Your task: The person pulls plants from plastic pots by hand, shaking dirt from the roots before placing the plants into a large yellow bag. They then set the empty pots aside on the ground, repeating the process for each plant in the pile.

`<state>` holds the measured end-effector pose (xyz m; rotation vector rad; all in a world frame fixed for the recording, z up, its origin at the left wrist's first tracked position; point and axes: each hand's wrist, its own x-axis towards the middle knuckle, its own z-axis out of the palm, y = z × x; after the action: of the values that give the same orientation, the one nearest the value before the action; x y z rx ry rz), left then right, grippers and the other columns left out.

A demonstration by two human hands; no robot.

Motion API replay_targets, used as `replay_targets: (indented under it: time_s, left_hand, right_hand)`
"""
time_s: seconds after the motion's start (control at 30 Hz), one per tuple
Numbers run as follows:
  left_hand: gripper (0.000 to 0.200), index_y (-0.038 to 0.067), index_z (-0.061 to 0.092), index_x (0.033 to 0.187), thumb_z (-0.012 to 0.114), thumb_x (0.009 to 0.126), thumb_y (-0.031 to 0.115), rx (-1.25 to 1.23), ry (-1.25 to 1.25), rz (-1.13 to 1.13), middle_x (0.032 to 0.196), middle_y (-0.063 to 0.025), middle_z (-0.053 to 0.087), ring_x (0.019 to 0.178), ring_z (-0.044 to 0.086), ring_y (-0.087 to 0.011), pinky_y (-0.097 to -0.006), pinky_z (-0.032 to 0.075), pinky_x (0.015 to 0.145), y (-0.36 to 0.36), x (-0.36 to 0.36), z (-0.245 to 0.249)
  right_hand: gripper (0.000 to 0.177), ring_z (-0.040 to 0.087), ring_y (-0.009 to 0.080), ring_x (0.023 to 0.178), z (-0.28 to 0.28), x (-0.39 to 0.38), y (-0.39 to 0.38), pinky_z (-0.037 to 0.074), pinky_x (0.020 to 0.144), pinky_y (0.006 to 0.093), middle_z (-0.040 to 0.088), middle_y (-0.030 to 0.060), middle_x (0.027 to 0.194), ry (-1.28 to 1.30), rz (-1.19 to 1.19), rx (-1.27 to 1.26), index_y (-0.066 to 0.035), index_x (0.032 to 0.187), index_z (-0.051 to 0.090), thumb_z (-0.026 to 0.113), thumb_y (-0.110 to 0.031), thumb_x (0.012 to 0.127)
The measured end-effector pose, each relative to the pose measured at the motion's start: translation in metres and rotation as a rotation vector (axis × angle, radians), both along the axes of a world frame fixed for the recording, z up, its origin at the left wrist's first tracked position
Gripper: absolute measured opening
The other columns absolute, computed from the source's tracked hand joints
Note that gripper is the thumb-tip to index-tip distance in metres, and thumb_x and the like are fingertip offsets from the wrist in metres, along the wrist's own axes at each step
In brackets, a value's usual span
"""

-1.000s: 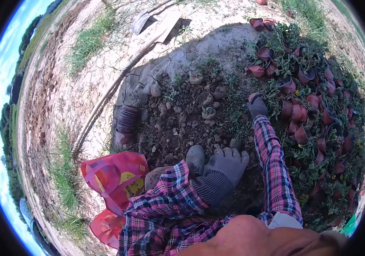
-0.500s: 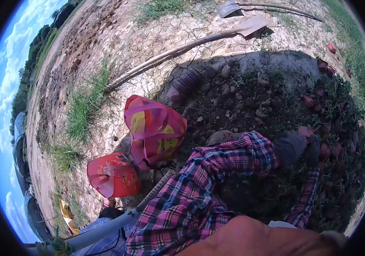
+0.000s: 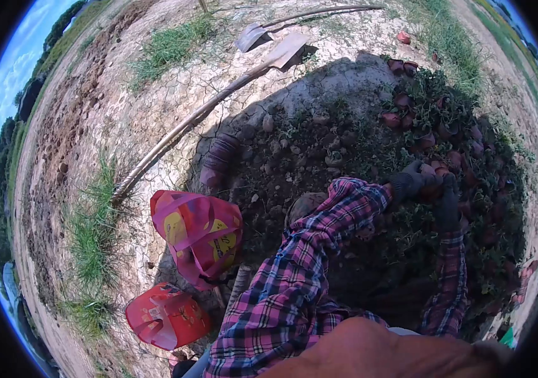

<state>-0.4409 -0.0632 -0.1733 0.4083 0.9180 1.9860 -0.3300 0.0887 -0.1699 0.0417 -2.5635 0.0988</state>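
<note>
Both my hands wear dark grey gloves and plaid sleeves, and they meet in shadow at the right. My left hand [image 3: 407, 184] grips a small reddish seedling pot [image 3: 434, 171] from the left side. My right hand [image 3: 449, 200] comes up from below, with its fingers closed against the same pot. The pot sits at the edge of a cluster of several similar reddish pots with green plants [image 3: 445, 126]. Dug-up dark soil with clods [image 3: 300, 157] lies just left of my hands.
Two red printed bags [image 3: 199, 230] [image 3: 165, 315] sit on cracked dry ground at lower left. A long-handled shovel [image 3: 281, 53] and a second shovel [image 3: 253, 34] lie at the top. A dark ribbed pot [image 3: 218, 160] lies by the soil. Grass tufts [image 3: 92, 233] grow at left.
My left hand left the soil and swung right to join my right hand at the pots. The view turned, so the bags moved lower left.
</note>
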Motion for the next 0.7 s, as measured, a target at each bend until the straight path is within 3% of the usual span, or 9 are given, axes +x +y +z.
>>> replay_targets:
  time_s: [0.1, 0.13, 0.2, 0.3, 0.37, 0.47, 0.53, 0.6, 0.7]
  left_hand:
    - [0.056, -0.003, 0.045, 0.114, 0.073, 0.072, 0.023, -0.27, 0.306, 0.137, 0.1, -0.0107, 0.057, 0.093, 0.056, -0.0192, -0.0316, 0.047, 0.08, -0.018, -0.011, 0.022]
    - [0.063, -0.003, 0.045, 0.115, 0.077, 0.069, 0.026, -0.411, 0.373, 0.232, 0.099, -0.0106, 0.058, 0.094, 0.056, -0.0199, -0.0319, 0.046, 0.081, -0.026, -0.012, 0.034]
    - [0.074, 0.0, 0.044, 0.12, 0.08, 0.063, 0.029, -0.347, 0.502, 0.234, 0.102, -0.0123, 0.056, 0.097, 0.055, -0.0219, -0.0328, 0.045, 0.084, -0.029, -0.011, 0.036]
    - [0.083, 0.004, 0.041, 0.125, 0.083, 0.058, 0.029, -0.433, 0.858, 0.192, 0.109, -0.0151, 0.05, 0.103, 0.051, -0.0256, -0.0352, 0.042, 0.089, -0.038, -0.004, 0.055]
    - [0.088, 0.008, 0.04, 0.127, 0.084, 0.053, 0.024, -0.444, 0.977, 0.111, 0.116, -0.0162, 0.041, 0.11, 0.045, -0.0305, -0.0382, 0.04, 0.094, -0.043, -0.004, 0.066]
    - [0.089, 0.012, 0.038, 0.128, 0.083, 0.052, 0.021, -0.536, 1.013, -0.057, 0.11, -0.0157, 0.041, 0.109, 0.044, -0.033, -0.0397, 0.04, 0.093, -0.045, -0.006, 0.071]
    - [0.084, 0.011, 0.044, 0.124, 0.083, 0.05, 0.016, -0.463, 1.019, 0.043, 0.111, -0.0132, 0.041, 0.106, 0.047, -0.0292, -0.0369, 0.042, 0.092, -0.043, 0.002, 0.063]
    - [0.081, 0.007, 0.047, 0.121, 0.084, 0.05, 0.015, -0.416, 0.974, 0.071, 0.11, -0.0107, 0.042, 0.104, 0.049, -0.0262, -0.035, 0.042, 0.093, -0.043, 0.0, 0.061]
    - [0.077, 0.006, 0.053, 0.116, 0.085, 0.047, 0.015, -0.524, 1.054, 0.15, 0.107, -0.0091, 0.047, 0.102, 0.052, -0.0241, -0.0333, 0.045, 0.092, -0.047, -0.001, 0.075]
  right_hand:
    - [0.043, 0.048, 0.0212, 0.111, 0.045, -0.002, -0.045, 0.041, 0.092, 0.0327, 0.044, 0.0111, 0.128, -0.231, 0.225, -2.02, 0.0, 0.129, 0.036, 0.043, -0.021, 0.092]
    - [0.044, 0.047, 0.0213, 0.112, 0.045, -0.003, -0.038, 0.041, 0.092, 0.033, 0.045, 0.0099, 0.127, -0.303, 0.234, -1.983, -0.001, 0.129, 0.035, 0.044, -0.022, 0.092]
    - [0.046, 0.046, 0.0215, 0.114, 0.027, -0.005, -0.027, 0.041, 0.092, 0.0335, 0.046, 0.0074, 0.124, -0.464, 0.24, -1.917, -0.004, 0.131, 0.033, 0.046, -0.025, 0.092]
    - [0.046, 0.048, 0.0236, 0.113, 0.007, -0.013, -0.018, 0.04, 0.093, 0.0343, 0.046, 0.0096, 0.126, -0.559, 0.26, -0.451, -0.008, 0.127, 0.04, 0.054, -0.022, 0.085]
    - [0.049, 0.046, 0.0238, 0.115, -0.011, -0.016, -0.009, 0.039, 0.095, 0.0351, 0.046, 0.0096, 0.126, -0.536, 0.259, -0.783, -0.009, 0.127, 0.041, 0.058, -0.023, 0.083]
    - [0.049, 0.045, 0.0236, 0.116, -0.008, -0.018, -0.01, 0.036, 0.098, 0.0358, 0.047, 0.009, 0.125, -0.499, 0.303, -0.918, -0.009, 0.124, 0.043, 0.061, -0.023, 0.08]
    - [0.048, 0.045, 0.0244, 0.115, -0.03, -0.023, 0.003, 0.037, 0.097, 0.0365, 0.049, 0.0092, 0.122, -0.429, 0.262, -0.425, -0.009, 0.122, 0.046, 0.062, -0.022, 0.078]
    - [0.046, 0.045, 0.0258, 0.114, 0.011, -0.011, -0.017, 0.036, 0.096, 0.0369, 0.049, 0.0087, 0.122, -0.431, 0.18, -0.407, -0.01, 0.119, 0.047, 0.062, -0.022, 0.077]
    - [0.05, 0.045, 0.0275, 0.113, -0.007, -0.024, -0.017, 0.037, 0.095, 0.038, 0.048, 0.0085, 0.122, -0.343, 0.291, -0.357, -0.012, 0.119, 0.047, 0.064, -0.025, 0.074]
